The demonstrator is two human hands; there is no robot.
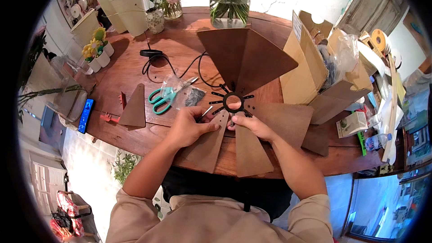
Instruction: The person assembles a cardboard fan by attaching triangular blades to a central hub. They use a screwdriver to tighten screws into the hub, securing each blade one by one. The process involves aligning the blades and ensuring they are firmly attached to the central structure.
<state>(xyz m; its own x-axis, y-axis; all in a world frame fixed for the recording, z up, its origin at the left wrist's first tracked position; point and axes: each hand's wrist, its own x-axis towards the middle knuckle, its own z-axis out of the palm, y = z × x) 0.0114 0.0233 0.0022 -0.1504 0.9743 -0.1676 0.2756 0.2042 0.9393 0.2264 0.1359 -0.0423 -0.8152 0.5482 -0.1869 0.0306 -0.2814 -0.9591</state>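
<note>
Black spoked ring (pixel 224 103) sits around the middle of the surface (pixel 189 27), and the step in hand looks like joining brown panels to it. Leftmost, a loose panel (pixel 136 108) lies well apart from it, then teal scissors (pixel 169 95). The left hand (pixel 185 127) pinches the front-left panel (pixel 203 150) near its narrow tip, a thin metal rod by its fingers. The right hand (pixel 254 127) holds the front-right panel's (pixel 252 155) tip against the ring; whether it is fastened, I cannot tell. Next probably calls for matching holes with spokes. Farther right, another panel (pixel 290 121) lies flat.
</note>
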